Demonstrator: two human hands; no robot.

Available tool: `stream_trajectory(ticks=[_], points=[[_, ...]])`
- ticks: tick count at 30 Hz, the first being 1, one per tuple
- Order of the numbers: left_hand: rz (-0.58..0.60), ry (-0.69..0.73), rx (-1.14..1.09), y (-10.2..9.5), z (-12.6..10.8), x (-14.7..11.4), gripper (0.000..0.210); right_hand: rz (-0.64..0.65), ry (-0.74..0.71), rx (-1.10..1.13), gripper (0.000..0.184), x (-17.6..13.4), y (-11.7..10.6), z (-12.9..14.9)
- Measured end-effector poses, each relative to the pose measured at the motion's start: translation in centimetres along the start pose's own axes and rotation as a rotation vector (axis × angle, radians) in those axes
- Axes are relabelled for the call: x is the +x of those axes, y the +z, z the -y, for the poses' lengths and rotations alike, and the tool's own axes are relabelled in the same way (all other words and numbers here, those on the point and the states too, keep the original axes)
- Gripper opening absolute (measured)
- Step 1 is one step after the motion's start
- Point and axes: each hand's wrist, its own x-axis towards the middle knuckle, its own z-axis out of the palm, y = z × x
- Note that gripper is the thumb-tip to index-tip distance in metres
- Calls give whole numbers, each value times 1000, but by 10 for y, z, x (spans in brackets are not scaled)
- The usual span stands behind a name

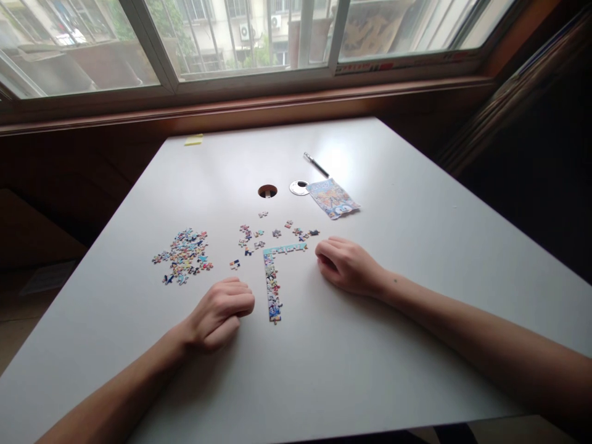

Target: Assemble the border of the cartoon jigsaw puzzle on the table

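My left hand (222, 313) rests on the table as a closed fist, just left of the joined puzzle pieces, with nothing showing in it. On the other side, my right hand (346, 265) is curled closed beside the right end of the top row, and I see nothing in its fingers. Between them lies a corner-shaped jigsaw puzzle border (272, 287), with a pale blue top strip and a colourful column running toward me. Loose puzzle pieces (276, 233) are scattered just beyond the border. A heap of mixed puzzle pieces (187, 254) lies farther left.
A creased picture sheet (333, 198) lies past my right hand, with a pen (316, 164) behind it. A round hole (267, 192) opens in the white table (370, 357), and its round cover (298, 187) sits alongside. Yellow sticky notes (193, 140) are at the far edge, below the window.
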Motion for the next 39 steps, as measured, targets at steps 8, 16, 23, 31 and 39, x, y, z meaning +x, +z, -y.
stream_trajectory(ticks=[8, 16, 23, 31, 39], points=[[-123, -80, -64, -1, -3, -2, 13, 14, 11, -10, 11, 0, -1, -1], [-215, -136, 57, 7, -3, 3, 12, 1, 7, -6, 12, 1, 0, -1], [-278, -146, 237, 9, -5, 7, 12, 0, 10, 6, 13, 0, 0, -2], [-384, -521, 596, -21, 20, -6, 9, 3, 6, -2, 14, 0, 2, -3], [-365, -596, 608, -18, 24, -7, 12, 18, 3, -12, 13, -3, 2, -7]])
